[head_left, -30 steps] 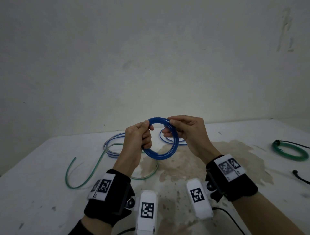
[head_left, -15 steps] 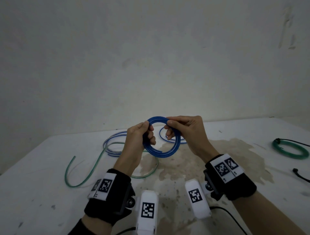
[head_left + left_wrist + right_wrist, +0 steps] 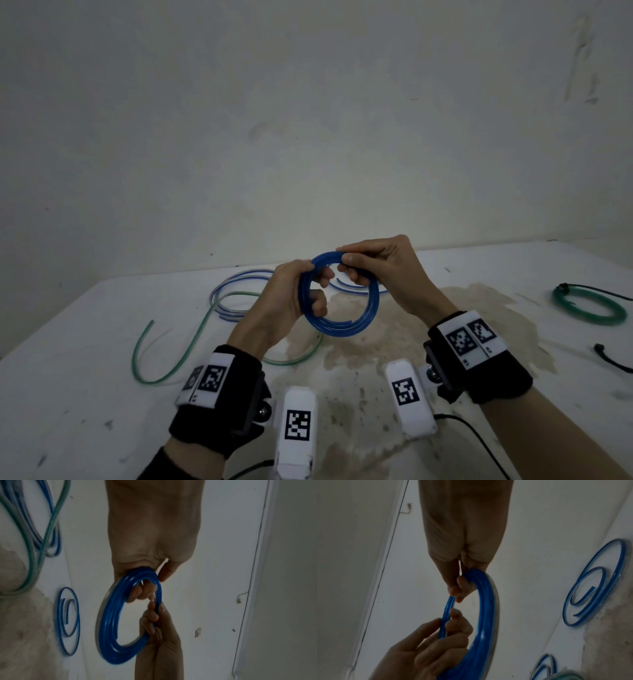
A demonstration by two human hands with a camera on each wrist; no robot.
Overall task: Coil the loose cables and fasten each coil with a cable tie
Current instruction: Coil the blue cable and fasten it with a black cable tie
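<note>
the blue cable coil point(image 3: 342, 322) is held up in the air above the white worktop point(image 3: 85, 394), between the two hands of a person seen from their own head camera. the left hand point(image 3: 291, 301) has its grip clamped on the left side of the ring, fingers curled through the loop and thumb on its outer edge, as the left wrist view point(image 3: 149, 563) shows. the right hand point(image 3: 383, 270) pinches the top of the ring, thumb and fingers closed on the strands; in the right wrist view point(image 3: 458, 585) its fingertips press the blue turns together. the coil is made of several turns lying side by side, and a loose cut end shows along its lower arc. under the hands, a brownish stain point(image 3: 394, 342) spreads over the worktop. behind the coil lies a thinner blue cable point(image 3: 359, 287) in a flat spiral, plain in both wrist views. to the left, a loose green cable point(image 3: 191, 346) curves across the surface and crosses a bundle of pale blue loops point(image 3: 233, 291). at the far right a green coil point(image 3: 589, 308) rests on the worktop with a dark tie or cord at its upper left; a black cord point(image 3: 613, 359) lies near the right edge. both wrists wear black bands with white marker tags, and a grey-white wall point(image 3: 308, 120) rises behind the worktop.
</note>
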